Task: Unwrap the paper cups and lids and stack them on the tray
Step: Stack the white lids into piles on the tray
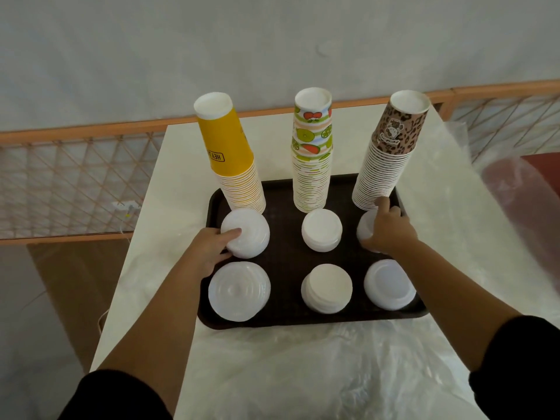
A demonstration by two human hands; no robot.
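Here both hands work the middle row of lids on the tray [285, 262]. Left hand [209, 247] grips the mid-left lids [247, 233]: thumb lies on top, other fingers curl round the stack's near-left side. Right hand [389, 230] holds the mid-right lids [365, 228] from the right, fingers curled round it, index finger stretched up so its tip touches the base of the leopard cups [385, 165]. Most of that lid stack is hidden behind the hand.

Tray is dark, rectangular, rounded corners, fine-textured, sitting on a white surface [169, 189]. Far row has three tall upside-down stacks of paper cups: yellow cups [230, 153] leaning left, fruit cups [312, 153] in the centre, leopard cups leaning right. Rolled white rims show as tight ribbing low on each stack.

Untouched: centre lids [321, 233], and the near row, namely front-left lids [239, 291], glossy with moulded rings, front-centre lids [327, 287], flat, matt, off-white, and front-right lids [389, 283], glossy. All are round, short stacks, standing apart from one another.

Clear crinkled wrap [303, 368] covers the near surface and billows along the right side, blurred there; something reddish shows through it, cannot tell what. Black sleeves [521, 359] are cut off at the bottom edge. An orange lattice fence [75, 183] runs behind the surface.
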